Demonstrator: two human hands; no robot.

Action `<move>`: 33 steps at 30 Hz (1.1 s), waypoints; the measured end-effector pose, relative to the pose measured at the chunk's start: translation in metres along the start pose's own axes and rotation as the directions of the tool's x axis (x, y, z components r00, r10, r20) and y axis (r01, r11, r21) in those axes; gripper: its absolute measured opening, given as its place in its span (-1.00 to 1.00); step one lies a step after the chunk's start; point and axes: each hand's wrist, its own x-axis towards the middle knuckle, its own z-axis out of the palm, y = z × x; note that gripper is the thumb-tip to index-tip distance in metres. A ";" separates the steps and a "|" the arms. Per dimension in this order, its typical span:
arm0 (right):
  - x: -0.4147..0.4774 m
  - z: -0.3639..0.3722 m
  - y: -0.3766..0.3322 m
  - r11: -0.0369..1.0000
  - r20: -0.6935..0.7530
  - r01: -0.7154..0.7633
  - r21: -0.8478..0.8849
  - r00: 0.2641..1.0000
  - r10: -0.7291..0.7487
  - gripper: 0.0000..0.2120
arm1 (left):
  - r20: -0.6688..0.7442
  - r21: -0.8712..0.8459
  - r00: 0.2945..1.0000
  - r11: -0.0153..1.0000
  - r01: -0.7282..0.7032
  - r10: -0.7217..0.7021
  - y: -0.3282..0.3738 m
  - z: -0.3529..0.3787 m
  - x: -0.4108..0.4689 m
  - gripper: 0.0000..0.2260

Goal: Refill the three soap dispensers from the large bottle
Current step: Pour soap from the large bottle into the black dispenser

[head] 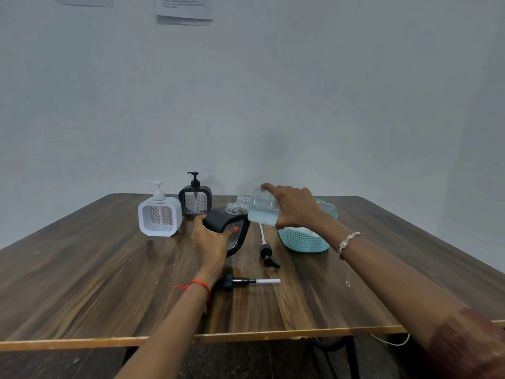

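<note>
Wood-grain surface (109, 283), near edge at six o'clock. Nearest on it, two pump heads lying loose: one with a white tube (240, 281) just beyond the left wrist, another black one (267, 254) at about one o'clock of it, its long tube running away toward the basket.

Beyond those, left hand (211, 239) wrapped around a black dispenser (228, 228), pump off, body tilted toward two o'clock with its open neck raised. Right hand (292, 206) clamped on the large bottle (261, 207), held nearly on its side, mouth pointing toward nine o'clock and hovering just beside the dispenser's neck. Pale blue liquid pooled in the low side of the bottle; no stream to be made out between the two mouths.

Judged as the pouring step on one dispenser, apparently just at the start or a pause. Next move calls for lining the mouths up closely, tipping the bottle further and slowly, and levelling the dispenser before it brims.

Behind the right hand, at three o'clock of the dispenser, a teal woven basket (303, 240). Farther off, at ten o'clock of the left hand, a white dispenser (159, 217), and at eleven to twelve o'clock a second black dispenser (194, 199), both upright with pumps fitted, well apart from either hand. Fill level of those two too hard to tell.
</note>
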 end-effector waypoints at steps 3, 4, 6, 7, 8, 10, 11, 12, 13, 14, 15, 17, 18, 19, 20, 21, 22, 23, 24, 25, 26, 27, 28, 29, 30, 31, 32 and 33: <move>0.000 -0.001 0.000 1.000 0.003 0.000 -0.006 1.000 0.000 -0.18 | -0.003 -0.005 1.000 1.000 0.007 -0.007 0.001 0.000 0.000 -0.46; 0.000 -0.001 0.000 1.000 0.004 0.000 -0.007 1.000 0.000 -0.18 | -0.005 -0.004 1.000 1.000 0.007 -0.007 0.001 0.001 0.000 -0.46; 0.000 -0.001 0.000 1.000 0.004 0.001 -0.009 1.000 0.000 -0.18 | -0.009 0.000 1.000 1.000 0.006 -0.006 0.001 0.001 0.000 -0.46; 0.000 -0.002 0.000 1.000 0.004 0.002 -0.012 1.000 -0.002 -0.18 | -0.011 -0.001 1.000 1.000 0.006 -0.006 0.001 0.001 0.000 -0.46; 0.000 -0.002 0.000 1.000 0.004 0.003 -0.013 1.000 -0.002 -0.18 | -0.011 -0.003 1.000 1.000 0.007 -0.007 0.001 0.001 0.000 -0.46; -0.001 -0.003 0.000 1.000 0.005 0.001 -0.014 1.000 -0.001 -0.18 | -0.010 -0.005 1.000 1.000 0.011 -0.011 0.001 0.001 0.000 -0.47; -0.001 -0.004 0.000 1.000 0.006 0.000 -0.014 1.000 0.000 -0.18 | -0.011 -0.006 1.000 1.000 0.011 -0.011 0.001 0.001 -0.001 -0.47; -0.001 -0.004 0.000 1.000 0.007 0.000 -0.014 1.000 0.000 -0.18 | -0.011 -0.007 1.000 1.000 0.009 -0.009 0.001 0.001 -0.001 -0.47; -0.001 -0.004 0.000 1.000 0.008 0.000 -0.014 1.000 0.000 -0.18 | -0.010 -0.010 1.000 1.000 0.008 -0.009 0.001 0.001 0.000 -0.47; -0.001 -0.004 0.000 1.000 0.008 0.001 -0.013 1.000 -0.001 -0.18 | -0.009 -0.012 1.000 1.000 0.007 -0.008 0.000 0.001 0.000 -0.47; -0.001 -0.005 -0.001 1.000 0.008 0.002 -0.014 1.000 -0.002 -0.18 | -0.007 -0.015 1.000 1.000 0.007 -0.007 0.000 0.001 0.000 -0.47; -0.002 -0.005 -0.001 1.000 0.009 0.005 -0.018 1.000 -0.004 -0.18 | -0.003 -0.023 1.000 1.000 0.006 -0.006 -0.001 0.001 0.000 -0.47; -0.002 -0.006 -0.001 1.000 0.009 0.006 -0.019 1.000 -0.005 -0.18 | -0.003 -0.028 1.000 1.000 0.005 -0.005 -0.001 0.001 0.000 -0.47; -0.002 -0.006 -0.001 1.000 0.011 0.006 -0.020 1.000 -0.006 -0.17 | -0.002 -0.033 1.000 0.999 0.004 -0.004 -0.002 0.000 0.000 -0.47; -0.002 -0.006 -0.001 1.000 0.012 0.006 -0.020 1.000 -0.006 -0.17 | -0.002 -0.037 1.000 0.999 0.004 -0.004 -0.002 0.000 0.000 -0.47; -0.002 -0.005 -0.002 1.000 0.014 0.006 -0.019 1.000 -0.006 -0.17 | -0.002 -0.039 1.000 0.999 0.004 -0.004 -0.002 0.000 0.000 -0.47; -0.001 -0.005 -0.002 1.000 0.016 0.006 -0.019 1.000 -0.006 -0.17 | -0.002 -0.040 1.000 0.999 0.003 -0.003 -0.002 -0.001 0.000 -0.47; -0.001 -0.005 -0.003 1.000 0.019 0.007 -0.020 1.000 -0.006 -0.17 | -0.003 -0.040 1.000 0.999 0.001 -0.001 -0.003 -0.001 0.000 -0.47; -0.001 -0.005 -0.003 1.000 0.022 0.007 -0.022 1.000 -0.007 -0.17 | -0.004 -0.040 1.000 0.999 0.000 -0.001 -0.003 -0.001 0.000 -0.47; -0.001 -0.005 -0.003 1.000 0.022 0.008 -0.024 1.000 -0.007 -0.16 | -0.005 -0.041 1.000 0.999 0.001 -0.001 -0.004 -0.001 0.000 -0.48; 0.000 -0.005 -0.004 1.000 0.024 0.008 -0.024 1.000 -0.007 -0.16 | -0.006 -0.041 1.000 0.999 0.002 -0.002 -0.005 -0.001 0.000 -0.48; 0.000 -0.005 -0.004 1.000 0.024 0.009 -0.025 1.000 -0.008 -0.16 | -0.008 -0.043 1.000 0.999 0.001 -0.001 -0.005 -0.001 0.001 -0.48; 0.000 -0.005 -0.004 1.000 0.024 0.009 -0.024 1.000 -0.008 -0.16 | -0.009 -0.045 1.000 0.999 0.001 -0.001 -0.006 -0.001 0.001 -0.48; 0.000 -0.004 -0.004 1.000 0.026 0.009 -0.023 1.000 -0.008 -0.16 | -0.009 -0.045 1.000 0.999 0.000 -0.001 -0.006 -0.001 0.001 -0.47; 0.001 -0.005 -0.004 1.000 0.028 0.009 -0.022 1.000 -0.008 -0.16 | -0.010 -0.045 1.000 0.999 0.001 -0.001 -0.006 -0.001 0.001 -0.47; 0.001 -0.004 -0.004 1.000 0.030 0.009 -0.022 1.000 -0.008 -0.16 | -0.010 -0.045 1.000 0.999 0.001 -0.002 -0.007 -0.002 0.001 -0.47; 0.001 -0.004 -0.004 1.000 0.030 0.010 -0.022 1.000 -0.009 -0.16 | -0.010 -0.046 1.000 0.999 0.002 -0.003 -0.007 -0.002 0.001 -0.47; 0.002 -0.004 -0.005 1.000 0.030 0.011 -0.022 0.999 -0.010 -0.16 | -0.008 -0.046 1.000 0.999 0.003 -0.003 -0.007 -0.002 0.001 -0.46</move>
